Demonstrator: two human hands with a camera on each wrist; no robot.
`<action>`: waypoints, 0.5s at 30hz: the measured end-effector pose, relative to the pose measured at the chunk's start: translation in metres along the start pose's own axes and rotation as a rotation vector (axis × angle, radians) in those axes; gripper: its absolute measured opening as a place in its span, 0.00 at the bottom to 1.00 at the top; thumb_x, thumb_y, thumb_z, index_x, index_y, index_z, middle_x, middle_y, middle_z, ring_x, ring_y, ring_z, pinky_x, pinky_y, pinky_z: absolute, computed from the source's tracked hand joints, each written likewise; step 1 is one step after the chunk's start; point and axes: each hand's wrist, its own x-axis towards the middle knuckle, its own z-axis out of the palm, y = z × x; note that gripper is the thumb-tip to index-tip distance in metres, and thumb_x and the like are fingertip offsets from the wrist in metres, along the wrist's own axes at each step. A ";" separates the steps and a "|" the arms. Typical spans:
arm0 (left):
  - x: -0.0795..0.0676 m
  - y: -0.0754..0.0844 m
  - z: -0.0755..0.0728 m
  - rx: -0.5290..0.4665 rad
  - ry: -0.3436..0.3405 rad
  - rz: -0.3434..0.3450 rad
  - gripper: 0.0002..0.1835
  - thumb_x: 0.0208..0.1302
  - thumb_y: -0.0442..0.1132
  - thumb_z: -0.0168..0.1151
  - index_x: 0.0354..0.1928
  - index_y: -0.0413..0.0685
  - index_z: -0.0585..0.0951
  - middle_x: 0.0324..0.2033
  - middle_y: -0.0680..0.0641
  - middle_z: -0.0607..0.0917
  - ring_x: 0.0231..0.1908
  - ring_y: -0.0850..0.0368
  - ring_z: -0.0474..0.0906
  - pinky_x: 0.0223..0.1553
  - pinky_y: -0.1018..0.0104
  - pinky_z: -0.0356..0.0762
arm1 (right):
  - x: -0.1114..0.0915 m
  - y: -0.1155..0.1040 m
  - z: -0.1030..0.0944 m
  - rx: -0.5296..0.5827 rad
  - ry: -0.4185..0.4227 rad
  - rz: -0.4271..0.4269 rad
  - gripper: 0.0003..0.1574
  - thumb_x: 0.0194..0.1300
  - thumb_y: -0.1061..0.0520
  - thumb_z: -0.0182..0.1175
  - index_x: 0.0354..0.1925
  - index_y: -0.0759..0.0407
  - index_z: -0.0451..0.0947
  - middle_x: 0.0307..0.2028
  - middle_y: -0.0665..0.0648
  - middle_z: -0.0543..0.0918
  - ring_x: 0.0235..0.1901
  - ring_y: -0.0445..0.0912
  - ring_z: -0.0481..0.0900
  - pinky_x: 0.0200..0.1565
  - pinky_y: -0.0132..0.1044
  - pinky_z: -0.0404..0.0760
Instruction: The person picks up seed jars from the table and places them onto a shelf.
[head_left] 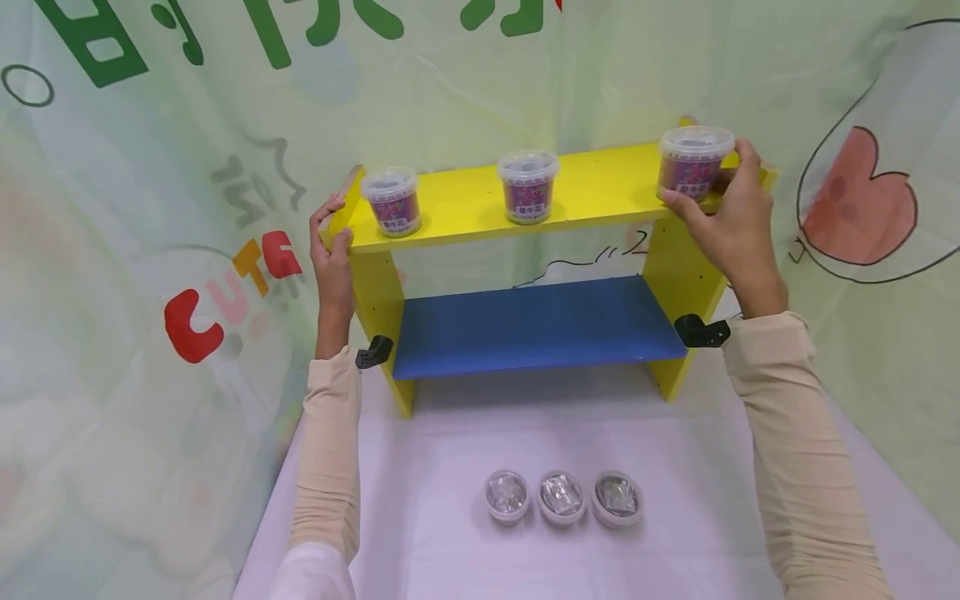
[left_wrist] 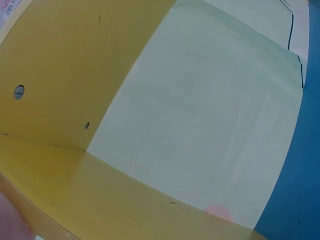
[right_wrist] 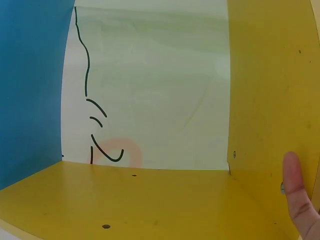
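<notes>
A yellow shelf unit (head_left: 457, 187) with a blue lower board (head_left: 536, 325) stands against the printed backdrop. My left hand (head_left: 333, 254) grips the left end of its top, thumb at the front and fingers round the side. On the right end of the top, my right hand (head_left: 738, 221) holds a clear-lidded plastic tub (head_left: 690, 171) with a purple label, thumb in front and fingers at its right. Two like tubs stand on the same board, one at the left (head_left: 393, 204) and one in the middle (head_left: 528, 190). The right wrist view shows the right thumb (right_wrist: 295, 192) near the yellow board.
Three small round tubs (head_left: 561, 497) with silvery packets under their lids sit in a row on the white tablecloth (head_left: 442, 442), in front of the shelf. Printed backdrop sheets (head_left: 150, 250) hang behind and at both sides. A black strap piece (head_left: 701, 331) sits at each wrist.
</notes>
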 end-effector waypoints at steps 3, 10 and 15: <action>0.000 0.003 0.000 0.010 0.007 -0.003 0.18 0.66 0.31 0.45 0.56 0.48 0.71 0.71 0.47 0.64 0.69 0.62 0.61 0.60 0.73 0.73 | 0.002 -0.003 -0.001 -0.001 -0.016 0.000 0.54 0.65 0.40 0.59 0.76 0.49 0.39 0.66 0.68 0.69 0.63 0.62 0.70 0.68 0.51 0.68; 0.002 -0.001 -0.002 -0.032 -0.005 -0.009 0.18 0.67 0.30 0.44 0.57 0.49 0.71 0.71 0.46 0.63 0.70 0.59 0.62 0.57 0.74 0.75 | 0.003 -0.005 -0.004 -0.020 -0.048 0.038 0.55 0.66 0.39 0.57 0.76 0.51 0.37 0.68 0.69 0.67 0.64 0.63 0.69 0.68 0.54 0.67; 0.008 -0.017 -0.005 -0.031 0.002 0.004 0.20 0.67 0.30 0.43 0.59 0.47 0.70 0.71 0.47 0.63 0.70 0.60 0.61 0.59 0.73 0.74 | 0.003 -0.005 -0.006 -0.026 -0.070 0.068 0.56 0.65 0.38 0.57 0.76 0.53 0.37 0.68 0.71 0.66 0.66 0.63 0.68 0.67 0.56 0.66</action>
